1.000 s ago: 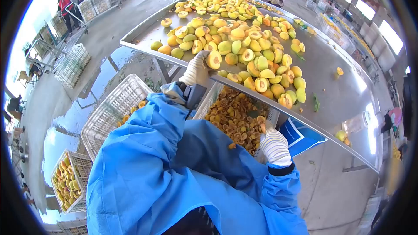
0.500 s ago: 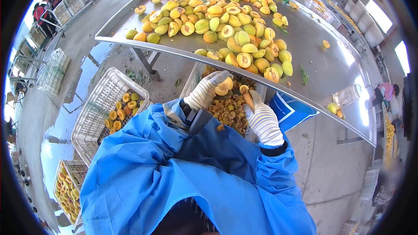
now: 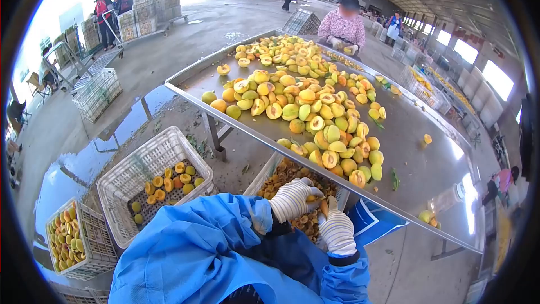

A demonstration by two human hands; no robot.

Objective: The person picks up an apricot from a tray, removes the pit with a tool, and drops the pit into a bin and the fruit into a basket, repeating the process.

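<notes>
My left hand, in a striped glove, is closed around a peach half over a crate of pits and scraps. Close beside it, my right hand, gloved too, grips a tool with a brownish handle, its tip hidden near the fruit. Just beyond both hands runs the rim of a metal table, which bears a heap of halved yellow-green peaches.
A white crate with some halves stands at left, a fuller crate beyond it. A blue container is under the table edge. Across the table stands a person in a pink patterned top. A clear bottle lies at right.
The view has tilted up, showing the co-worker and more of the hall. My hands have come closer together, and the fruit in my left hand is now more covered by the fingers.
</notes>
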